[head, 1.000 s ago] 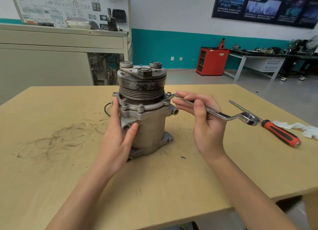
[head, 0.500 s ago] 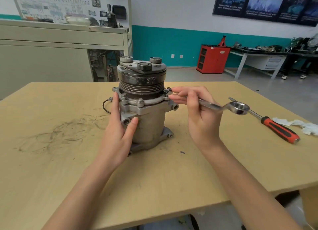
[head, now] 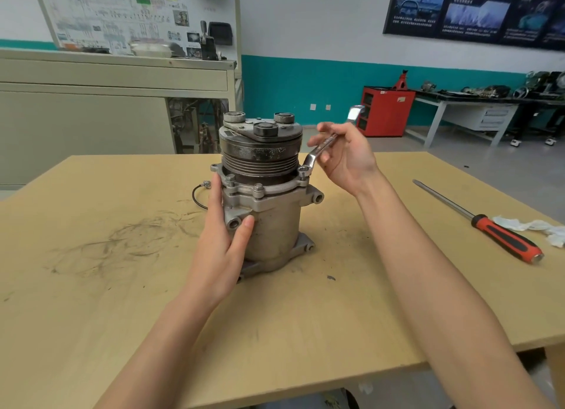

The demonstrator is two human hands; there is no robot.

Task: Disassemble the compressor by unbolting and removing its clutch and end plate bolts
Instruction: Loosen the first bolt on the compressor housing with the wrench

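A grey metal compressor [head: 275, 225] stands upright on the wooden table [head: 122, 301], its dark pulley and clutch plate [head: 261, 133] on top. My left hand [head: 223, 240] grips the left side of its body, thumb on the front by a port. My right hand [head: 345, 155] holds a silver ring wrench [head: 324, 147] by the shaft. The wrench's lower ring sits on a flange bolt [head: 303, 172] at the compressor's right, and its far end points up and away. Other flange bolts [head: 258, 190] show along the front rim.
A red-and-black handled screwdriver [head: 486, 225] lies on the table at the right, beside a crumpled white rag [head: 532, 226]. A black wire [head: 198, 194] loops out behind the compressor's left side. Dark scuff marks cover the table's left half. A red cabinet [head: 386, 110] stands on the floor beyond.
My right hand has swung the wrench handle from pointing right, low over the table, round to pointing back and up, with its ring staying at the right flange bolt. My left hand kept its grip.
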